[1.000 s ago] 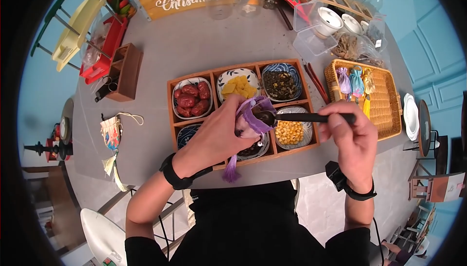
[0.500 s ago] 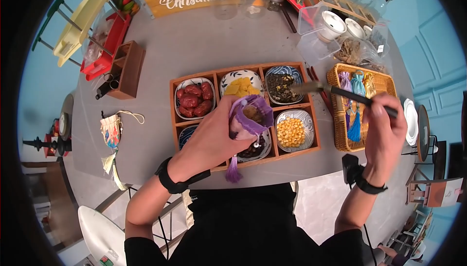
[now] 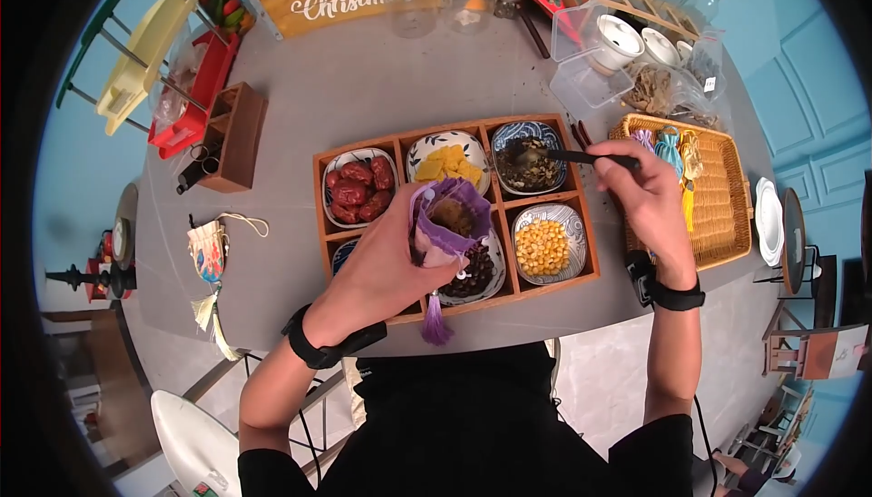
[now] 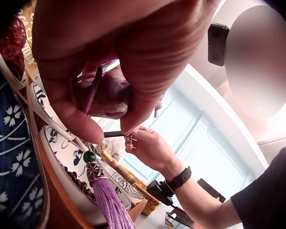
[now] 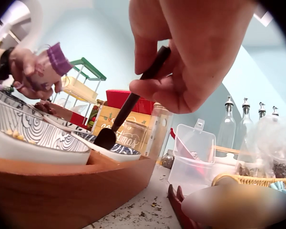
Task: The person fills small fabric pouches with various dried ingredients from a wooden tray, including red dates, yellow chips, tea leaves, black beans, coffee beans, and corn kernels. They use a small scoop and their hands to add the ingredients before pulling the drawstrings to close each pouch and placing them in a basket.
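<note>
My left hand grips a small purple drawstring pouch above the compartment tray. Its mouth faces up, with brownish contents inside, and a purple tassel hangs below. Between thumb and fingers, my right hand holds a dark spoon by its handle. The spoon's bowl is in the blue-patterned dish of dried tea leaves at the tray's back right; in the right wrist view, the spoon head dips at that dish. Corn kernels fill the dish in front of it.
The tray also holds red dates, yellow pieces and dark beans. To the right, a wicker basket bears several pouches. An embroidered pouch lies at left, near a wooden caddy. Clear plastic boxes stand behind.
The spoon has left the purple pouch's mouth, swung right, and come down into the tea leaves. My left hand, still gripping the pouch, has shifted slightly left.
</note>
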The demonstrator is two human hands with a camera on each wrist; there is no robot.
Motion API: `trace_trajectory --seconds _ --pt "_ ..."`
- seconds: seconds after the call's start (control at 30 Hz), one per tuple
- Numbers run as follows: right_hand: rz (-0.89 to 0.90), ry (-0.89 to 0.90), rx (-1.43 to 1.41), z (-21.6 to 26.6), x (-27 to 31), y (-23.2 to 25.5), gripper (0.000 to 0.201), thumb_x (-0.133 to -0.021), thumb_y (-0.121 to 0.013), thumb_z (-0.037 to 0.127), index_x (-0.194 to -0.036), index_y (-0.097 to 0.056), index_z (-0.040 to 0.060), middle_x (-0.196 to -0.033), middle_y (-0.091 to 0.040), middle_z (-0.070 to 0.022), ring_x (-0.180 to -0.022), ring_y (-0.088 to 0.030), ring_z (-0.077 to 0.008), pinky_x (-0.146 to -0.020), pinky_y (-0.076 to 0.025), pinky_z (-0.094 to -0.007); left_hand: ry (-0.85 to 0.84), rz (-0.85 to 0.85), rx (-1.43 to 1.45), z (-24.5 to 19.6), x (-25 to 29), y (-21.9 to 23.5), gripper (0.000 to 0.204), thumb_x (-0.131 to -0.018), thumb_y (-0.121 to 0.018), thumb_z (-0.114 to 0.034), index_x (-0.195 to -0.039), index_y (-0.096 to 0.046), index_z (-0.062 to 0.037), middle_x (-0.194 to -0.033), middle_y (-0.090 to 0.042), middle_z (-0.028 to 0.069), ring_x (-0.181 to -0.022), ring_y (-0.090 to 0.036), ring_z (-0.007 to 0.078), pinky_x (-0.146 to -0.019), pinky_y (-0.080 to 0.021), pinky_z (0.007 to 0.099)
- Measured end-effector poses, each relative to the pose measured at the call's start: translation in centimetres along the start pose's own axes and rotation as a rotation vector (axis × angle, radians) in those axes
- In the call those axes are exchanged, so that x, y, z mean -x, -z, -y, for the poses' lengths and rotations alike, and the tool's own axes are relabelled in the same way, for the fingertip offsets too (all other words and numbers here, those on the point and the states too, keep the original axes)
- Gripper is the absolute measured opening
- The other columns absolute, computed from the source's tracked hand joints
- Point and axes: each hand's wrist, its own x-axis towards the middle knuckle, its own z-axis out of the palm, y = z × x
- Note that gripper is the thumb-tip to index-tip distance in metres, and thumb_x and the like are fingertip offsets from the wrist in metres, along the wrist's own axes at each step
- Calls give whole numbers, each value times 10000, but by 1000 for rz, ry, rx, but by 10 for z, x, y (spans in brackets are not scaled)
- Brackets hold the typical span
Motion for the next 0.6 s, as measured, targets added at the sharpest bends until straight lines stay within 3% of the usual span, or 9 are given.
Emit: trace_trajectory --seconds 0.13,0.2,0.27,0.33,0.6 --pt "-148 -44 -140 2 -3 6 193 -932 -614 95 -1070 -657 -31 -825 -653 -22 -739 -591 -70 -678 -457 -200 20 14 -11 1 -1 -1 674 -767 -763 -144 -1313 -391 -10 -1178 -599 172 -1109 -604 279 -958 -459 365" --pt "-129 -9 -121 -7 -9 4 201 -935 -613 105 -1074 -651 -36 -830 -660 -33 -741 -600 -74 -679 -461 -199 21 27 11 0 -3 -2 668 -765 -762 -141 -1308 -396 -8 -1177 -598 170 -1109 -602 278 -957 -459 363" --pt "-100 28 -104 -14 -10 0 211 -938 -612 115 -1077 -645 -40 -836 -668 -44 -743 -609 -79 -680 -465 -199 19 34 -32 -2 -1 -2 660 -760 -784 -159 -1293 -423 -13 -1160 -610 131 -1102 -585 204 -981 -433 340" --pt "-134 -80 -103 -17 -4 -2 221 -942 -612 133 -1079 -633 -39 -831 -673 -61 -735 -623 -88 -674 -469 -200 35 46 -21 -3 -1 -1 661 -759 -782 -160 -1291 -421 -9 -1153 -616 139 -1101 -593 214 -980 -436 340" --pt "-260 -185 -262 -27 5 -21 223 -952 -609 185 -972 -617 -37 -765 -681 -99 -632 -647 -124 -596 -493 -219 79 99 -42 -9 0 -3 665 -760 -782 -170 -1287 -417 7 -1171 -613 149 -1118 -598 231 -984 -440 351"
